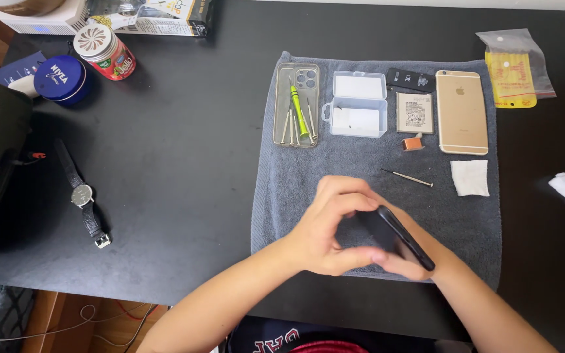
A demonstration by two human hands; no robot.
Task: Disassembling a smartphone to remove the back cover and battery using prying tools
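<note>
Black phone (397, 234) tilted on edge above grey towel (374, 196) on table (178, 163), clamped between left hand (325, 229) and right hand (403, 265) fingers. Likely light, rigid, slick, glass fragile; best gripped by side edges.

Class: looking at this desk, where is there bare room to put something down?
Bare black desk lies between the wristwatch and the grey towel. The towel's far edge is crowded: clear case, plastic box, gold phone. The hands fill its near part.
</note>
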